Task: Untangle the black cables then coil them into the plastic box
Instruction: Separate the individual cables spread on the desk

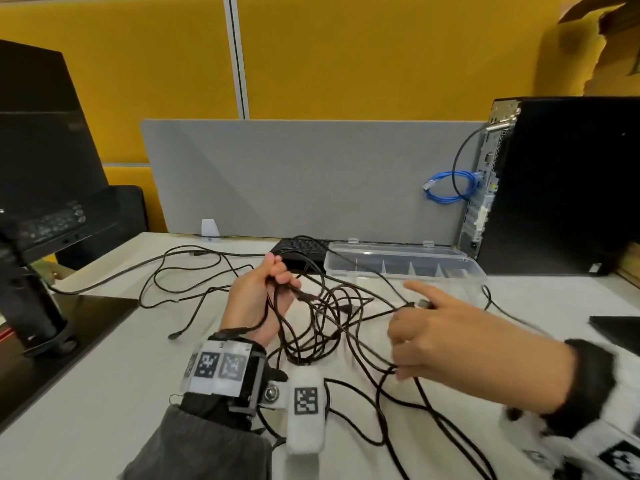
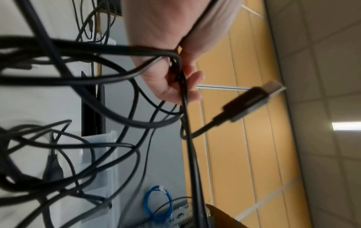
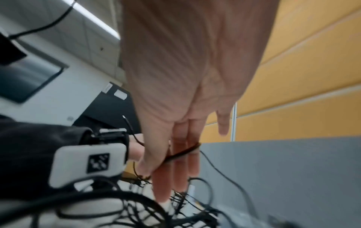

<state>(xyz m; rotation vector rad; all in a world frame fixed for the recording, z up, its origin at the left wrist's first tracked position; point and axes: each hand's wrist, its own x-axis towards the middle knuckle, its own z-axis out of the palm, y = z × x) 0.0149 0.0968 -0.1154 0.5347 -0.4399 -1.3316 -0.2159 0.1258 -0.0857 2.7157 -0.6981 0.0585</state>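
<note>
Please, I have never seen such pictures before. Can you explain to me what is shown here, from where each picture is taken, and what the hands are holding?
There is no robot here. A person works with two bare hands and wears three cameras: one on the head, one on each wrist. The big picture is from the head, looking down at a white desk. The other two look along each hand towards its fingers.

On the desk lies a tangle of black cables. Behind it stands a clear plastic box with dividers, open and with no cable coiled inside yet. A black computer tower stands at the right.

The left hand grips a bunch of cable strands; a USB plug sticks out beside it. The right hand pinches a single strand between thumb and fingers, its index finger stretched out.
</note>
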